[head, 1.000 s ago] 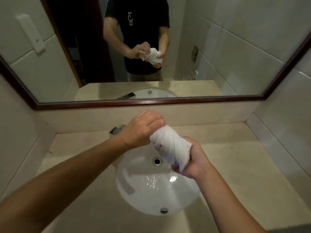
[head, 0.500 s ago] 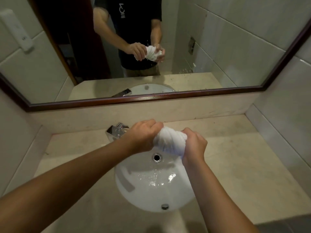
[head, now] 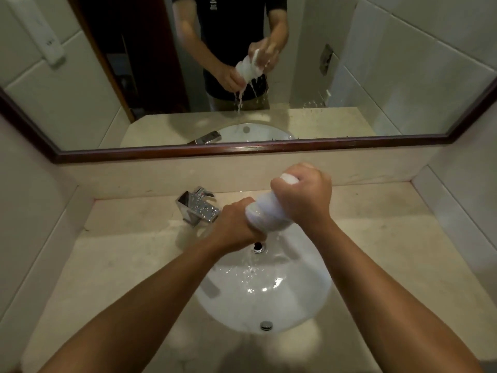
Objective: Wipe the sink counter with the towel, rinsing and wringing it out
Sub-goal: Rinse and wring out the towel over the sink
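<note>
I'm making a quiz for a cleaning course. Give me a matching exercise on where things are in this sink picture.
Things:
1. white twisted cloth towel
2. square chrome faucet
3. round white ceramic sink basin
4. dark wood-framed mirror

Places or states:
A. on the wall above the counter
B. wrung between both hands
C. wet, water splashing in
D. left of the hands

Pairs: 1-B, 2-D, 3-C, 4-A

The sink [head: 269,305] is set into the counter [head: 121,265], near its middle. The faucet [head: 197,207] stands on the counter behind the sink, toward the left. The mirror [head: 376,76] hangs on the wall behind the counter. The towel [head: 265,215] is above the rear of the sink, between the two hands: left hand [head: 234,224] at its lower end, right hand [head: 305,195] at its upper end, farther back.
</note>
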Available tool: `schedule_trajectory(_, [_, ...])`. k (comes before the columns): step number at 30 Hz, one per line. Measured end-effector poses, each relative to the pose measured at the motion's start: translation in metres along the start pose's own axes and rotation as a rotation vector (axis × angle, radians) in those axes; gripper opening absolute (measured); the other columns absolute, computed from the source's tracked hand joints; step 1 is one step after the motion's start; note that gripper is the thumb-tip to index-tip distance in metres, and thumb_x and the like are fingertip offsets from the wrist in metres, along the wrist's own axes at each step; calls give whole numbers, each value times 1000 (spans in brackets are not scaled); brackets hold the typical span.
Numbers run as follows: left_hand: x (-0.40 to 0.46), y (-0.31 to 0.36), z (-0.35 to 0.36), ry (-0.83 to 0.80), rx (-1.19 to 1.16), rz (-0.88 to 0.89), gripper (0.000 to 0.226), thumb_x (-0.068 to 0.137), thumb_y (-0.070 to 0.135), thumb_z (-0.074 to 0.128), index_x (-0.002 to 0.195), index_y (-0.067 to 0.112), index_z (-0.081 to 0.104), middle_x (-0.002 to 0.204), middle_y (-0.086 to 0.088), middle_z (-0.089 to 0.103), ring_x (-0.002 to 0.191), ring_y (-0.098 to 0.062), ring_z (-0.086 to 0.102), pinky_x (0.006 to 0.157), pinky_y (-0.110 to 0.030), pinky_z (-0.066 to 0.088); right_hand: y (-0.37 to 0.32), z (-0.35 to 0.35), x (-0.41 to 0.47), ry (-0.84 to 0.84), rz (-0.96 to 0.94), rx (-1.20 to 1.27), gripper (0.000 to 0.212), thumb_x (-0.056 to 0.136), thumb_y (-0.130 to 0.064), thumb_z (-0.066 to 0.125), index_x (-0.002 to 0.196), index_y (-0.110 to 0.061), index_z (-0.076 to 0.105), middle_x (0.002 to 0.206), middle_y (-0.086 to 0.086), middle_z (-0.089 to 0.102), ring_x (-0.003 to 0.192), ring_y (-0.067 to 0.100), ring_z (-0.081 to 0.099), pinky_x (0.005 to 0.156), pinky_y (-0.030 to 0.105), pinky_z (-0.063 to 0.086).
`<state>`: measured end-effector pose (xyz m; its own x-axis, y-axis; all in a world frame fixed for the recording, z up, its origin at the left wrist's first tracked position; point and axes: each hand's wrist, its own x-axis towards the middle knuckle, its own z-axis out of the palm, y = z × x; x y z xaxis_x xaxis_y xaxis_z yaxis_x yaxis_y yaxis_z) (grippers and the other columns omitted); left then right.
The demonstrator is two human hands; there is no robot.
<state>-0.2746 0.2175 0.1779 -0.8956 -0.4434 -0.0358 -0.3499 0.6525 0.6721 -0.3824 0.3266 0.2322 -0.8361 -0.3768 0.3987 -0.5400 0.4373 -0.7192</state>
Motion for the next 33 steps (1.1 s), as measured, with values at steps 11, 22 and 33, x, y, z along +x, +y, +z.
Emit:
schedule_trajectory(11, [10, -6, -5, 20, -195, 29, 51, 54, 19, 82, 102, 16, 63, 87, -2, 67, 77, -27, 62, 62, -25, 49, -7, 5, 9, -94, -48, -47, 29, 64, -36, 54, 71, -14, 72, 77, 4, 65, 72, 25, 58, 64, 32, 44])
schedule_trajectory(22, [4, -3, -25, -455, -487, 89, 69, 51, 2, 90, 109, 19, 56, 98, -3, 66, 88, -19, 65, 75, -34, 58, -17, -5, -6, -135, -219, 59, 36, 62, -44, 52, 71, -17, 75, 77, -2, 66, 72, 19, 60, 65, 31, 49])
schedule_trajectory(33, [3, -16, -22, -1288, -1058, 76, 62, 73, 1, 76, 130, 9, 53, 117, -22, 61, 113, -35, 58, 86, -53, 55, -19, -10, -15, -82, -607, 185, 22, 66, -27, 62, 72, -10, 74, 75, 1, 66, 70, 10, 58, 62, 24, 49])
